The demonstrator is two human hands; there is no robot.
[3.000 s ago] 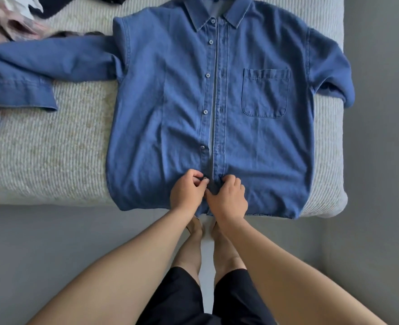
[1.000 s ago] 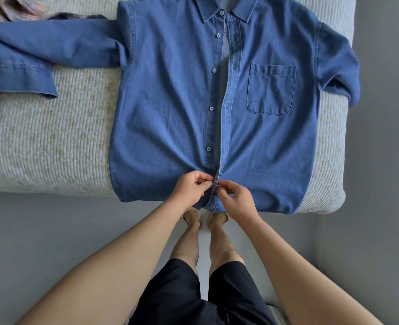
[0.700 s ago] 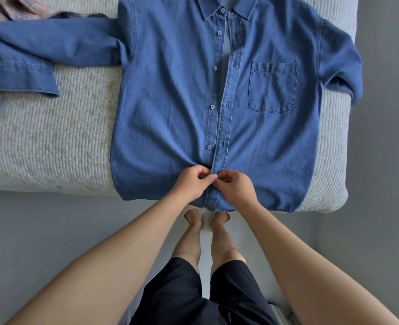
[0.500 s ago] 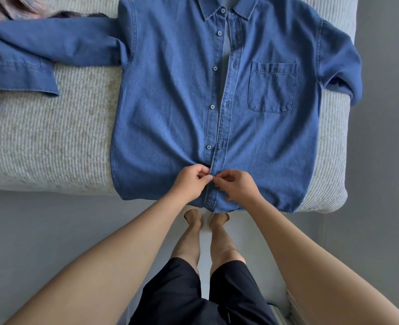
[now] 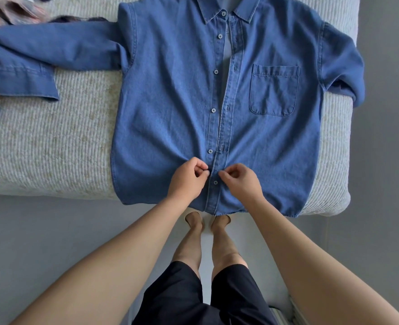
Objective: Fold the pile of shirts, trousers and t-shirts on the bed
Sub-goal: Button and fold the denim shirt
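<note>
- Head view: a blue denim shirt (image 5: 170,109) lies flat, front up, on the bed (image 5: 48,141), hem at the near edge.
- It has a collar, pale buttons, a chest pocket; one sleeve stretches left, the other hangs over the bed's right edge.
- The left hand (image 5: 186,179) and right hand (image 5: 240,181) flank the placket near the hem, fingers curled; whether they pinch the cloth is unclear.
- The bedcover is beige and ribbed.

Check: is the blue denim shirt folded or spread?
Spread. The blue denim shirt lies flat, front up, on the bed, one sleeve stretched sideways; nothing folded over.
</note>
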